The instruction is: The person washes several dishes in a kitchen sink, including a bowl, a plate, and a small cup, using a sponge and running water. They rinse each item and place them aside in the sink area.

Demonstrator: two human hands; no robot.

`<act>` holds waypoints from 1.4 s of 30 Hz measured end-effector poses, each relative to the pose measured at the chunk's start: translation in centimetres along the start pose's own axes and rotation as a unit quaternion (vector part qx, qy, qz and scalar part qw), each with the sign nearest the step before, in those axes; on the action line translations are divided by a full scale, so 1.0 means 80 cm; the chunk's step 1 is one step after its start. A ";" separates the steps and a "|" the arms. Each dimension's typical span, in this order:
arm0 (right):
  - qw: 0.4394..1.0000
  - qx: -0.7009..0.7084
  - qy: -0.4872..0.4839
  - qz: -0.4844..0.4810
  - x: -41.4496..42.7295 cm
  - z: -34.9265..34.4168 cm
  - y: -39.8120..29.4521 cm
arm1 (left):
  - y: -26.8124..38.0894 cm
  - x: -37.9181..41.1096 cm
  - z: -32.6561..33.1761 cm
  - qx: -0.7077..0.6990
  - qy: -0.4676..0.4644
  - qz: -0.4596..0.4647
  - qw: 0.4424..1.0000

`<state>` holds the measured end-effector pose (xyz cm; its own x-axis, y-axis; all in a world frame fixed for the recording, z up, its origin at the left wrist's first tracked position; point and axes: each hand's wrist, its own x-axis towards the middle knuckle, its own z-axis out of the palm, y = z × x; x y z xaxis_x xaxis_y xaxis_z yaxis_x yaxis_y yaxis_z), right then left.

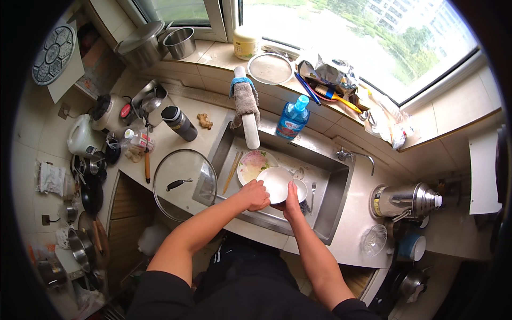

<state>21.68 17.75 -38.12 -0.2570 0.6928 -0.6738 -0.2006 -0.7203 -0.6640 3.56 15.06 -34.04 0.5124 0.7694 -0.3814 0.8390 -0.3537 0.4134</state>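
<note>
Over the stainless steel sink (336, 200), a white bowl (275, 182) is tilted between my two hands. My right hand (293, 200) grips its right side, thumb on the rim. My left hand (254, 195) is at the bowl's lower left rim with curled fingers; whether it pinches the rim or holds something small is unclear. A second white bowl (302, 189) shows behind my right thumb. In the sink lie a floral plate (250, 162), wooden chopsticks (232, 174), a fork (313, 192) and a dark scrubber (305, 207), partly hidden.
A glass pot lid (182, 196) overlaps the sink's left edge. Behind the sink stand a blue detergent bottle (292, 122) and a white faucet with a cloth (245, 100) on it. A black tumbler (182, 126) is left; a metal thermos (404, 200) and clear glass bowl (374, 240) are right.
</note>
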 end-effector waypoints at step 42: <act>0.970 -0.161 -0.093 0.154 -0.034 -0.067 -0.013 | -0.053 0.033 0.065 -0.186 0.223 -0.129 0.948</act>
<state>27.61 16.81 -37.35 -0.4303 0.4069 -0.8058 0.2103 -0.8229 -0.5279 2.35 15.84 -41.08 0.1007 0.9825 -0.1564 0.7609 0.0253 0.6484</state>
